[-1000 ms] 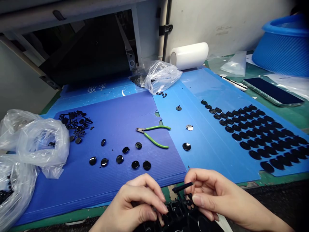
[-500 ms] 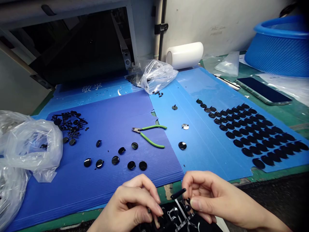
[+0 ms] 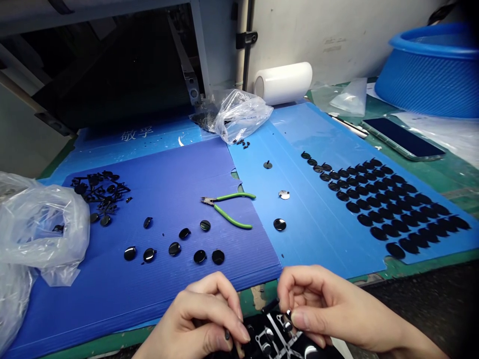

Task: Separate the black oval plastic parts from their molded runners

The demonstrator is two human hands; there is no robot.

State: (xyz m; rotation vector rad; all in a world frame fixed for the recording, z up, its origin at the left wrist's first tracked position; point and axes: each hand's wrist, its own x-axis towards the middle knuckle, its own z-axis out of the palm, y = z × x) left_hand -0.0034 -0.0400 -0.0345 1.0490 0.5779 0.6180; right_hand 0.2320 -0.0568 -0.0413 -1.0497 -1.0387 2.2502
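At the lower edge of the head view, a shiny black plastic sprue frame (image 3: 286, 344) with small parts on thin runners lies between my hands. My right hand (image 3: 325, 306) is closed, thumb and forefinger pinching the sprue's upper right side. My left hand (image 3: 204, 316) is closed at its left side, a small dark tip showing by the thumb; what it pinches is mostly hidden. Just beyond them, several glossy black round pieces (image 3: 174, 249) with small tabs lie on the dark blue sheet (image 3: 123, 294). Green-handled side cutters (image 3: 228, 212) lie with handles spread, touched by neither hand.
Rows of black discs (image 3: 389, 207) cover the right of the light blue sheet (image 3: 318, 239). Black sprue scraps (image 3: 101, 187) and a plastic bag (image 3: 45, 224) are at left. Toward the back are another bag (image 3: 243, 114), a white roll (image 3: 283, 83), a phone (image 3: 402, 138) and a blue basket (image 3: 430, 75).
The sprue has turned slightly between my hands, and its black bar that stood up near my right fingers now sits lower. The whole view has shifted a little; the pieces on the sheets lie unchanged.
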